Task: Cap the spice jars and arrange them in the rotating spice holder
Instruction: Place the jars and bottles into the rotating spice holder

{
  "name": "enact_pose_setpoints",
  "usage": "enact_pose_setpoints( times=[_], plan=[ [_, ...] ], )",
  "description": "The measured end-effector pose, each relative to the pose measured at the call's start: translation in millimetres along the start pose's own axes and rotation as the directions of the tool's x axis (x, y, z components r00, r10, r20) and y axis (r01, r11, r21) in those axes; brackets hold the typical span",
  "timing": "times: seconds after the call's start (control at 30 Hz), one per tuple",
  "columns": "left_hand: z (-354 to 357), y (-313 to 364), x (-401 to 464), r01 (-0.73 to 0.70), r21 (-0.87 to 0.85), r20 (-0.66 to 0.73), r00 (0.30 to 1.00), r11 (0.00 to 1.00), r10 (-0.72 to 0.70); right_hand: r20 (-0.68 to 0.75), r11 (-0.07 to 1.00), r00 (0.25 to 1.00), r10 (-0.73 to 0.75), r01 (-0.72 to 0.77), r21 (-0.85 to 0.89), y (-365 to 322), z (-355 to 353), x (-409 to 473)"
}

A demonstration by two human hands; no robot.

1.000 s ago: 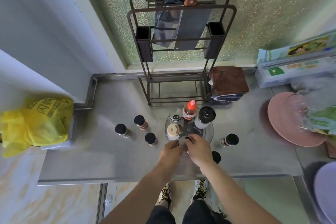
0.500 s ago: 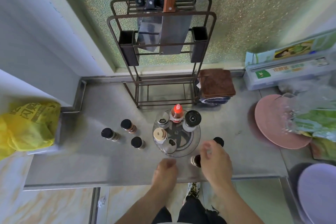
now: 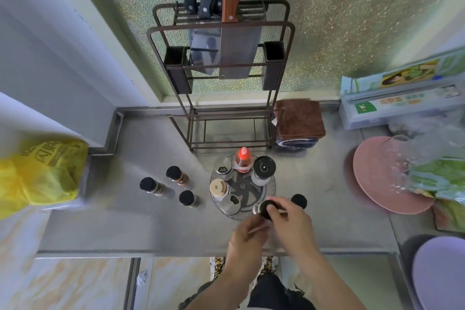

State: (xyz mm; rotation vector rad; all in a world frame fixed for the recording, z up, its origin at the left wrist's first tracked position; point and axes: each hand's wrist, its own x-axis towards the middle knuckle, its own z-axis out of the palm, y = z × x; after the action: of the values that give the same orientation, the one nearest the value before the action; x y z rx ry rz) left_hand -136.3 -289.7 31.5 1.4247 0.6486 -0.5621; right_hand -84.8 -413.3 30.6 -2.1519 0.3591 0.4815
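Both hands have met at the steel counter [image 3: 156, 224]'s front edge; right hand [image 3: 289, 219] grips black-capped jar [image 3: 266, 209]; left hand [image 3: 247, 236]'s grasp unclear.

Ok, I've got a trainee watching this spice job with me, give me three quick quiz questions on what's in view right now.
1. True or false: the rotating spice holder already carries a red-capped bottle.
2. How many black-capped jars stand on the counter left of the holder? A) one B) three C) five
3. Fill in: the right hand holds a jar with a ____ cap.

Key: 1 true. 2 B: the far jar, the left jar and the near jar. 3 black.
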Motion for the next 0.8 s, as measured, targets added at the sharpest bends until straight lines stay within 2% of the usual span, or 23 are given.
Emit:
enact_pose_setpoints(
  times=[0.2, 0.3, 0.43, 0.5, 0.57, 0.63, 0.67, 0.73, 0.8],
  plan=[
    [-8.7, 6.4, 14.8, 0.059, -0.024, -0.128, 0.99, 0.998, -0.062, 0.113, 0.995, 0.993, -0.019, 0.03, -0.094, -24.3, 27.5, 22.1],
    [-9.0, 2.3, 20.6, 0.098, 0.001, -0.124, 0.987, 0.995, -0.097, 0.167, 0.983, 0.986, 0.011, 0.02, -0.183, -21.7, 39.6, 25.0],
    [-8.8, -7.6, 25.5, 0.155, 0.033, -0.143, 0.978, 0.987, -0.149, 0.168, 0.988, 0.985, 0.041, -0.016, -0.152, -18.2, 41.6, 22.6],
    [-8.4, -11.3, 24.5, 0.225, 0.039, -0.179, 0.96, 0.974, -0.215, 0.117, 0.992, 0.993, 0.027, -0.013, -0.127, -14.8, 32.6, 17.6],
    [-2.7, -11.1, 19.9, 0.262, 0.025, -0.176, 0.951, 0.965, -0.253, -0.054, 0.992, 0.998, -0.033, 0.026, -0.123, -7.7, 15.8, 12.9],
    [12.7, -5.4, 15.8, 0.264, 0.021, -0.09, 0.961, 0.964, -0.262, -0.267, 0.987, 0.961, -0.077, 0.035, -0.156, 5.0, -4.1, 12.8],
    [23.1, -0.5, 14.8, 0.252, 0.027, -0.041, 0.967, 0.967, -0.251, -0.327, 0.988, 0.943, -0.064, 0.013, -0.157, 12.5, -13.3, 15.6],
    [44.8, 10.5, 18.2, 0.218, 0.035, 0.01, 0.976, 0.975, -0.219, -0.317, 0.986, 0.948, 0.015, -0.066, -0.151, 26.0, -26.2, 26.2],
    [64.9, 18.1, 25.8, 0.195, 0.047, 0.022, 0.98, 0.98, -0.196, -0.204, 0.976, 0.975, 0.092, -0.13, -0.177, 35.9, -30.8, 38.3]
  ],
)
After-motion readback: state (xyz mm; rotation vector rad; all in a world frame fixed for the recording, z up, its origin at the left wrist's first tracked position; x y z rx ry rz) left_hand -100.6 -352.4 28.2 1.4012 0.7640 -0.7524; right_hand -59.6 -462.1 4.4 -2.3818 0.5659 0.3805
